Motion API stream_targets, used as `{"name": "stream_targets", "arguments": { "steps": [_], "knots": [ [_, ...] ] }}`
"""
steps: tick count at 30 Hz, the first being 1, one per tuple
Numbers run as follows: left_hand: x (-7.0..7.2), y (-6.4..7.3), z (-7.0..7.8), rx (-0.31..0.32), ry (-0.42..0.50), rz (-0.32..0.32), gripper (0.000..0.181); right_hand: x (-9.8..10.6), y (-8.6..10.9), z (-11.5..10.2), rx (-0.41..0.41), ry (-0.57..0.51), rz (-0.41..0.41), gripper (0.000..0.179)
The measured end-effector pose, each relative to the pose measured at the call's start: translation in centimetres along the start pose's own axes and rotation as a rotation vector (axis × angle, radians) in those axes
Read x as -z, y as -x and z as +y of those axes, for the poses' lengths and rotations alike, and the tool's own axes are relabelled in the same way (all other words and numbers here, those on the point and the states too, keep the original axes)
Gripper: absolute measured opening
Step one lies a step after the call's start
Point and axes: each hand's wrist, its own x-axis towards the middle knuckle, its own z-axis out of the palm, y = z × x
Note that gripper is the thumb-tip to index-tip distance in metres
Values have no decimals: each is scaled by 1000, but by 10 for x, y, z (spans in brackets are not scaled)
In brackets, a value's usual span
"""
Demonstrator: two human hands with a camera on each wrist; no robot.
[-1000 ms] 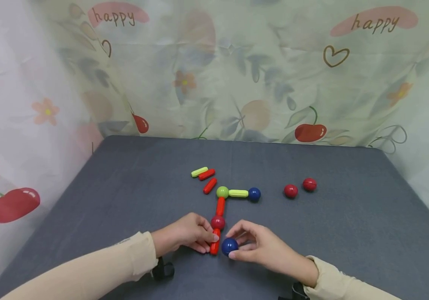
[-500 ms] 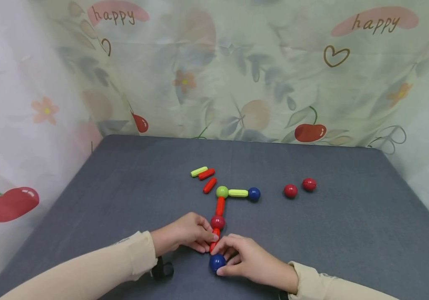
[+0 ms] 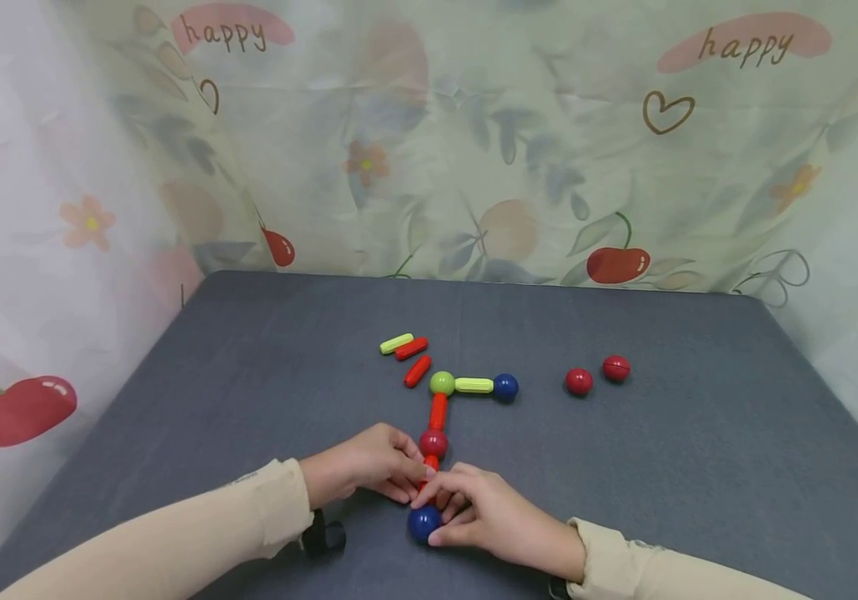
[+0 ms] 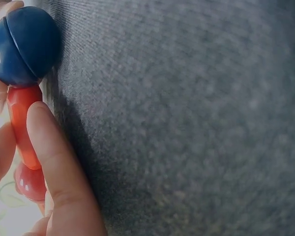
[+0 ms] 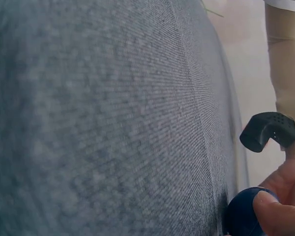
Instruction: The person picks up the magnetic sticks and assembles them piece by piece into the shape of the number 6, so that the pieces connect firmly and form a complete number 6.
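Note:
My left hand pinches the near red rod, which shows between thumb and finger in the left wrist view. At the rod's near end is a blue ball, touching it, with my right hand gripping the ball by thumb and fingers. A dark red ball joins the held rod to another red rod. That one leads up to a green ball, from which a yellow-green rod runs right to a second blue ball.
Two loose red balls, a nearer one and a farther one, lie at the right. Behind the chain are two loose red rods and a loose yellow-green rod. A patterned cloth hangs behind the grey table.
My right hand has carried the blue ball left and toward me, from beside the near red rod to that rod's end. My left hand has kept its grip on the rod.

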Motion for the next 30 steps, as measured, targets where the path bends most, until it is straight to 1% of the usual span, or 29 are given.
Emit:
{"name": "stream_targets", "arguments": {
  "steps": [12, 20, 23, 27, 30],
  "knots": [
    [0, 0, 0, 4, 10, -2, 11, 1, -3, 1, -14, -30, -17, 29],
    [0, -1, -2, 1, 14, -1, 11, 2, -4, 1, -52, -84, -31, 27],
    [0, -2, -2, 0, 16, -2, 12, 3, -5, 1, -58, -88, -32, 25],
    [0, -2, -3, -13, 14, -5, 13, 4, -6, 0, -60, -90, -37, 25],
    [1, -1, -4, -35, -1, -6, 15, 5, -7, -1, -62, -94, -41, 25]
  ]
}}
